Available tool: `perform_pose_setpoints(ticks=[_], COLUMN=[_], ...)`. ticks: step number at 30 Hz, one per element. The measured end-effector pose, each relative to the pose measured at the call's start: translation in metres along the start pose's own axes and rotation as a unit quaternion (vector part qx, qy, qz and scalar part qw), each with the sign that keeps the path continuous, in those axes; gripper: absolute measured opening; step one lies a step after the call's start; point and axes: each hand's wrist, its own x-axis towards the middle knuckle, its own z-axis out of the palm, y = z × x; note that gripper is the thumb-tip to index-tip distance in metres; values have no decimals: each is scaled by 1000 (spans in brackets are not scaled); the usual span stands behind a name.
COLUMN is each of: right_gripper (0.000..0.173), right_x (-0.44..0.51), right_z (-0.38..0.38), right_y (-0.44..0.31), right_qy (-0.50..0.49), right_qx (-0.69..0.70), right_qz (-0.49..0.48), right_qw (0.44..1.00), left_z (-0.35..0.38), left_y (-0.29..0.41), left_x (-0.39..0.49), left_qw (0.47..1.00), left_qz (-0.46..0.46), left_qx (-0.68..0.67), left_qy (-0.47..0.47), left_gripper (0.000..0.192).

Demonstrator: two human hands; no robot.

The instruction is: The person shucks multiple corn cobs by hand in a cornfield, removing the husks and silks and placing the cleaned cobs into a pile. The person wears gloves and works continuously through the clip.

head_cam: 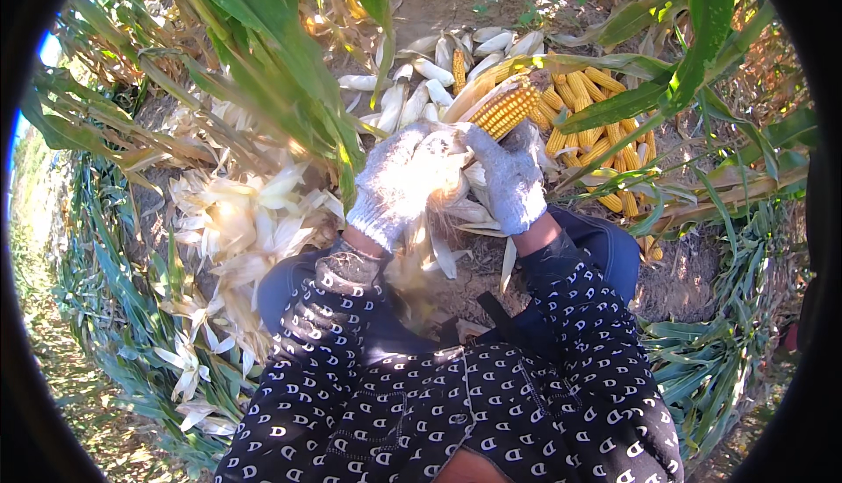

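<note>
Both my hands wear pale knitted work gloves and meet in front of my knees. Between and just beyond them is a partly husked ear of corn [505, 113], its yellow kernels bare on one side and dry husk along the other. My right hand [510, 171] grips this ear from the right. My left hand [398, 177] is closed around dry corn husk [447, 187] with silk strands, near the ear's lower end. Strong sun glare washes out the left fingers, so their exact hold is hard to see. Loose husk strips hang below the hands.
Husked yellow cobs [595, 131] lie piled at the right. Unhusked ears [421, 88] lie beyond my hands. Stripped husks [243, 213] are heaped at the left. Green corn leaves [283, 55] hang close on the left, and another leaf [618, 105] crosses over the cob pile.
</note>
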Motion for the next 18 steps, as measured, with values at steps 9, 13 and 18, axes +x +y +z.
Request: perform_pose_setpoints(ticks=[9, 13, 18], right_gripper=[48, 48, 37], right_x=[55, 64, 2], right_z=[-56, -50, 12], right_y=[61, 90, -9], right_qy=[0, -59, 18], right_qx=[479, 365, 73], right_qz=[180, 151, 10], right_qw=[859, 917, 997], left_z=[-36, -33, -19], left_y=[6, 1, 12], left_x=[3, 9, 4], left_qw=[917, 984, 972], left_qz=[-126, -159, -208], left_qx=[-331, -77, 23], left_qy=[184, 7, -105], left_gripper=[16, 26, 47])
